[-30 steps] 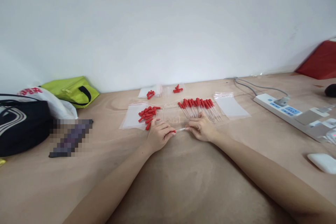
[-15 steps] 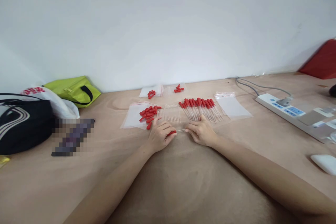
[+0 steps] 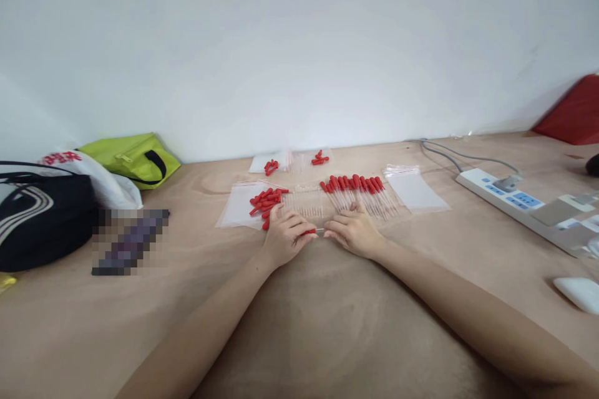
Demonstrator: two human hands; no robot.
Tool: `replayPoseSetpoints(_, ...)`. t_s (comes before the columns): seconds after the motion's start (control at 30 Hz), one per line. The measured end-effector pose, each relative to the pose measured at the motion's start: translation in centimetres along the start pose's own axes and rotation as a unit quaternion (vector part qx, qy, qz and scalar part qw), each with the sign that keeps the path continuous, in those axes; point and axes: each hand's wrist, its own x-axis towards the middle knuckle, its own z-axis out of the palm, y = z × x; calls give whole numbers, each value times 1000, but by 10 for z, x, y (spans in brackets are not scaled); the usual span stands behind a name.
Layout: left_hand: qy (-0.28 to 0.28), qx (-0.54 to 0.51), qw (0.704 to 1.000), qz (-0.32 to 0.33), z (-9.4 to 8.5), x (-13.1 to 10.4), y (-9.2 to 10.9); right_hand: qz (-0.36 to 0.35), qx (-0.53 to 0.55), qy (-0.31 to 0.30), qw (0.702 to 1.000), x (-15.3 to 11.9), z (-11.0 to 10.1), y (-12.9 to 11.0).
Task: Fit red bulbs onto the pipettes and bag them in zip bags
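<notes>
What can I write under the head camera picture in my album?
The left hand pinches a red cap, the right hand a thin pale tube, with red-topped tubes lying just beyond.

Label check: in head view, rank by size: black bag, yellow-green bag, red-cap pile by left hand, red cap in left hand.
1. Black bag, cut off by frame
2. Yellow-green bag
3. Red-cap pile
4. Red cap in left hand, partly hidden
</notes>
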Motion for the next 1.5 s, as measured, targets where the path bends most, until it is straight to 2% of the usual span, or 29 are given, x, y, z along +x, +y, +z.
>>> replayPoseSetpoints(0.1,30,21,998,-44,0,-1,-8,2,-11,-2,1000,2,-5,4)
replayPoseSetpoints(0.17,54,43,995,-79,-3,0,-16,31,-23,-5,999,2,-8,8)
replayPoseSetpoints(0.27,71,79,981,-164,-10,1,-33,151,-19,10,988,6,-7,14)
replayPoseSetpoints(0.37,59,100,961,-252,-16,1,-52,281,-2,21,959,17,-1,18)
replayPoseSetpoints(0.5,63,93,948,-298,-16,-4,-71,356,-19,-3,934,39,13,13)
replayPoseSetpoints(0.73,102,55,952,-283,-7,-9,-81,376,-42,-24,925,60,28,8)
replayPoseSetpoints(1.0,100,47,945,-308,-8,-9,-82,379,-45,-23,924,58,30,10)
replayPoseSetpoints(1.2,141,63,949,-275,-11,-5,-75,355,-38,-9,934,57,26,6)
replayPoseSetpoints(1.37,153,43,952,-261,-13,-3,-69,373,-55,-63,924,60,23,4)
replayPoseSetpoints(1.5,151,23,950,-274,-13,-2,-67,385,-77,-108,913,64,21,3)
